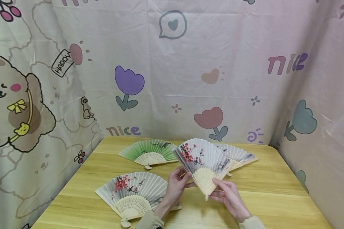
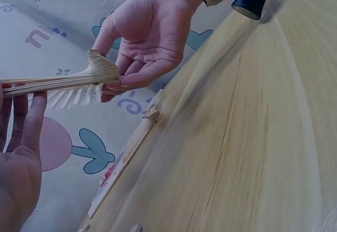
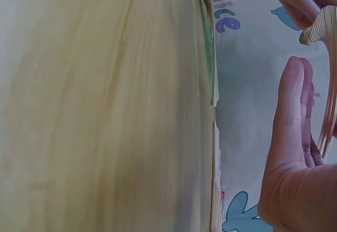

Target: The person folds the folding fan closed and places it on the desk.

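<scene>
In the head view a folding fan [image 1: 204,156], white with red blossoms and pale slats, is held spread and raised off the table, its pivot pointing down. My left hand [image 1: 177,184] grips its left edge, thumb in front and fingers partly hidden behind. The right hand [image 1: 229,197] pinches the slats near the pivot, thumb on the front face. Seen edge-on in the left wrist view, the slats [image 2: 63,81] stretch between both hands. Slats [image 3: 331,79] of the fan also show at the right edge of the right wrist view.
A second blossom fan [image 1: 137,190] lies spread at front left on the wooden table [image 1: 263,184], partly behind the left forearm. Farther back lie a green fan [image 1: 149,152] and a grey-white fan [image 1: 240,154], partly covered by the held one. A printed curtain [image 1: 166,70] surrounds the table.
</scene>
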Tool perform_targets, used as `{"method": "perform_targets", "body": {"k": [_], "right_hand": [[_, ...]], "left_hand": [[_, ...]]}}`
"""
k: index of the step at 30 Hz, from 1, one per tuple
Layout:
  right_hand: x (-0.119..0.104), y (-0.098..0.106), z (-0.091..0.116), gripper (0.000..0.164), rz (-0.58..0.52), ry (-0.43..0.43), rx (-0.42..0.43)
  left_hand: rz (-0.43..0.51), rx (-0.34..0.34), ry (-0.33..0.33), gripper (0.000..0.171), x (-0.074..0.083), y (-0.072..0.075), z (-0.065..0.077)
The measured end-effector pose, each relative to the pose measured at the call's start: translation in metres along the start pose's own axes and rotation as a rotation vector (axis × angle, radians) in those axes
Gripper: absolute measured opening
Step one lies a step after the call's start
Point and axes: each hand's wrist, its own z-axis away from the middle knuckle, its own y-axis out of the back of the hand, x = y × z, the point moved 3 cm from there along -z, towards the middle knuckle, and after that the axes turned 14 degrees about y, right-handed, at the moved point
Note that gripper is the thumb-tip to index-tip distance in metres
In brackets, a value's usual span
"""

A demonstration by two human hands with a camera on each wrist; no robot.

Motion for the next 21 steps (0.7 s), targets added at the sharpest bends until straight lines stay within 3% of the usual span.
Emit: {"method": "perform_targets", "body": {"k": [8, 16, 21], "right_hand": [[-0.0014, 0.0019, 0.0005, 0.019, 0.025, 0.008, 0.009], [-0.0011, 0.0033, 0.0014, 0.020, 0.034, 0.020, 0.002], [0.0004, 0.0023, 0.0016, 0.017, 0.085, 0.015, 0.016]], "left_hand": [[-0.029, -0.007, 0.010, 0.027, -0.0023, -0.0003, -0.0013], [-0.060, 0.033, 0.074, 0.021, -0.0023, -0.0002, -0.0015], [-0.072, 0.064, 0.095, 0.043, -0.0026, 0.0005, -0.0022]]}}
